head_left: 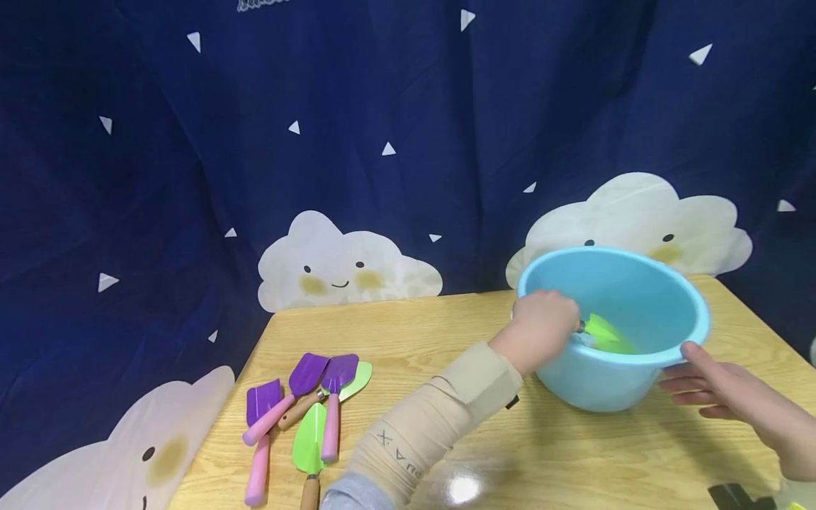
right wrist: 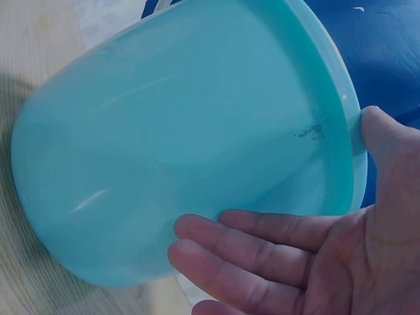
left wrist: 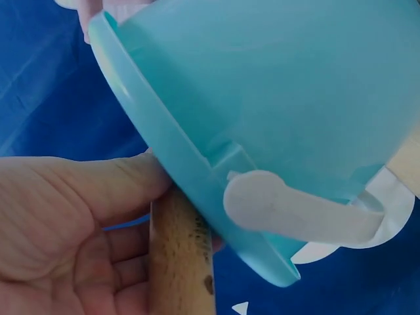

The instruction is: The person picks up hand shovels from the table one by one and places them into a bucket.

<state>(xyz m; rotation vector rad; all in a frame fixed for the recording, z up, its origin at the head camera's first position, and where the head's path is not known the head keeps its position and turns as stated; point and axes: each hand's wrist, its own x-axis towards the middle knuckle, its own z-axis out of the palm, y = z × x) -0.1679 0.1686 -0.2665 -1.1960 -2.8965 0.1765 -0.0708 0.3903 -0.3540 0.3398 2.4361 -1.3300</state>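
Note:
A light blue bucket [head_left: 612, 386] stands on the wooden table at the right, its mouth toward me. My left hand [head_left: 547, 329] grips a small garden trowel at the bucket's near left rim. The trowel's green blade [head_left: 608, 334] is inside the bucket. Its wooden handle [left wrist: 180, 262] shows between thumb and fingers in the left wrist view, close against the rim. On the other side, my right hand [head_left: 733, 393] has its thumb at the rim. Its fingers [right wrist: 243, 262] extend along the outer wall; whether they touch it I cannot tell.
At the table's left lie purple-bladed shovels with pink handles [head_left: 330, 428], partly overlapping. Among them are a green trowel [head_left: 310, 435] and a paler green one [head_left: 357, 381], both wooden-handled. A white bucket handle [left wrist: 308, 216] hangs outside. Behind the table [head_left: 446, 333] is a dark blue curtain.

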